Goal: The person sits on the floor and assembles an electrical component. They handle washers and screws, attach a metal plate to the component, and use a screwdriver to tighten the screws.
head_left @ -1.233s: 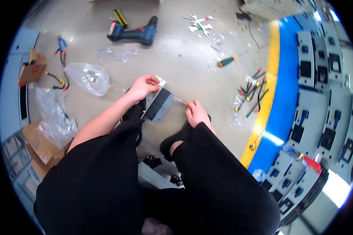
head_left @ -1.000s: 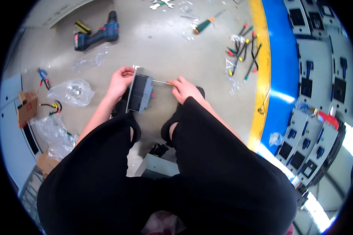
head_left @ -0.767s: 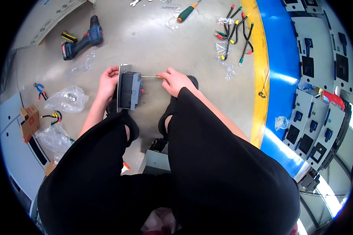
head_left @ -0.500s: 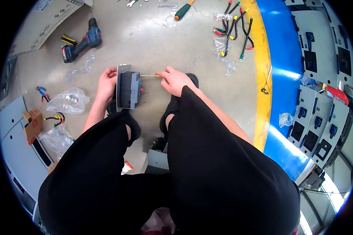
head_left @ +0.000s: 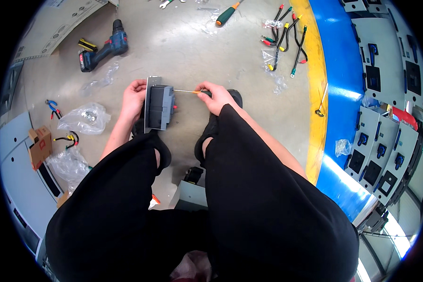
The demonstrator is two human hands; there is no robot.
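Observation:
A grey and black circuit breaker (head_left: 162, 108) with a small red knob stands on edge between my shoes, mounted against a metal plate (head_left: 148, 105). Around the plate's left edge, near its far end, my left hand (head_left: 133, 99) is closed and steadies it; some fingertips are hidden behind the plate. My right hand (head_left: 216, 97) pinches a screwdriver (head_left: 185, 91) with an orange and dark handle. Its thin shaft points left, and the tip meets the far right part of the breaker. Whether the tip sits in a screw is too small to tell.
A cordless drill (head_left: 109, 49) lies far left, a green-handled screwdriver (head_left: 227, 15) at the top. Black cables (head_left: 286, 40) with coloured ends lie far right. On the left are a plastic bag (head_left: 85, 118), pliers (head_left: 53, 108) and a cardboard box (head_left: 41, 146). Grey panels (head_left: 378, 145) line the right.
The whole view has shifted slightly to the right. My right hand's fingers have changed position on the screwdriver handle. The left hand still steadies the plate.

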